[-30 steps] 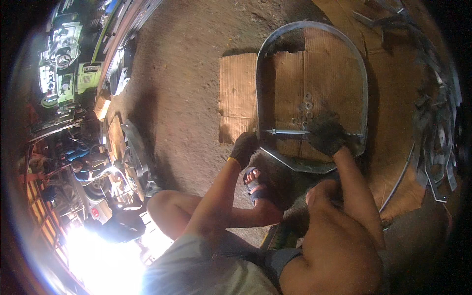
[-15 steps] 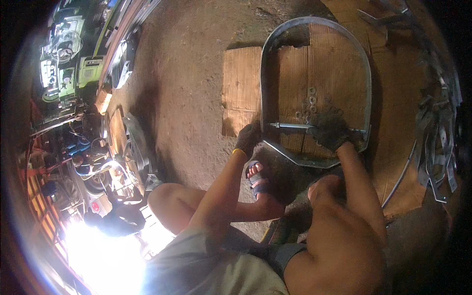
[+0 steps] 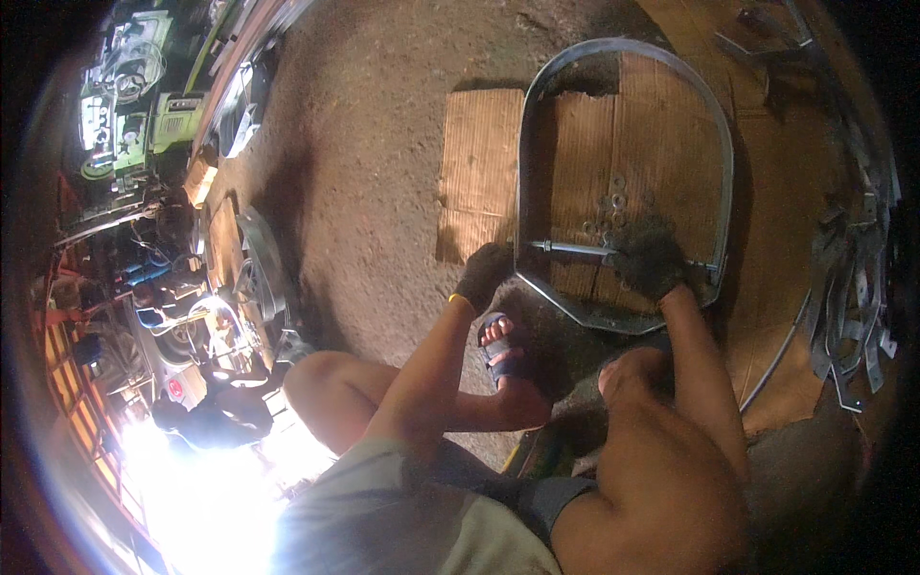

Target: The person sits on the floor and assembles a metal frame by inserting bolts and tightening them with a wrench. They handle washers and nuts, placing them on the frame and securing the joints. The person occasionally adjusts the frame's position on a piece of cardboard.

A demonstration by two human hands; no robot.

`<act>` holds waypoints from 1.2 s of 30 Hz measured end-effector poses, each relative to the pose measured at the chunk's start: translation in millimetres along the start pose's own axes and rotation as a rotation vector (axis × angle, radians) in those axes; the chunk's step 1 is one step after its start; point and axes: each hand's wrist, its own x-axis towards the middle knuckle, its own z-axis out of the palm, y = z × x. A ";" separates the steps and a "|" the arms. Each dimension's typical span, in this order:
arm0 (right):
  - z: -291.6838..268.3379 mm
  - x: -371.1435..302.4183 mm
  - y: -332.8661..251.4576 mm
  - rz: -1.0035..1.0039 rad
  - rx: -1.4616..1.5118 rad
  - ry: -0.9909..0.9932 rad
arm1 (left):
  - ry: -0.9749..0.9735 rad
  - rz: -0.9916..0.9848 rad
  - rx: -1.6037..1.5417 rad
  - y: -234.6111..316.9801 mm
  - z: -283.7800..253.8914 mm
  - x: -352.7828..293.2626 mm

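Gloved right hand (image 3: pixel 648 259) seemingly closed around the threaded rod (image 3: pixel 575 248) across the metal hoop (image 3: pixel 721 144); gloved left hand (image 3: pixel 483 273) curled at the hoop's outer left edge, grip unclear.

A metal hoop (image 3: pixel 625 182) lies on cardboard (image 3: pixel 484 172), with washers (image 3: pixel 609 206) inside it. The left hand (image 3: pixel 482 273) is at its left edge, the right hand (image 3: pixel 648 261) on its crossbar (image 3: pixel 573 249). Metal strips (image 3: pixel 853 287) lie right.

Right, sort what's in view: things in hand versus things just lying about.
In hand:
- metal hoop frame
- threaded rod across it
- left hand, at the frame's left edge
- right hand, on the rod

Lying about:
- washers
- cardboard
- metal strips
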 end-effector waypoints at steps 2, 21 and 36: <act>3.9 -7.5 10.3 0.066 0.157 -0.068 | 0.010 0.459 0.599 2.5 2.7 8.1; 9.1 9.7 0.5 -0.012 0.218 -0.014 | 0.063 0.325 0.365 -21.7 -8.1 17.3; -11.0 13.7 -16.1 0.083 0.191 -0.087 | -0.011 -0.034 -0.152 -15.6 -6.7 13.9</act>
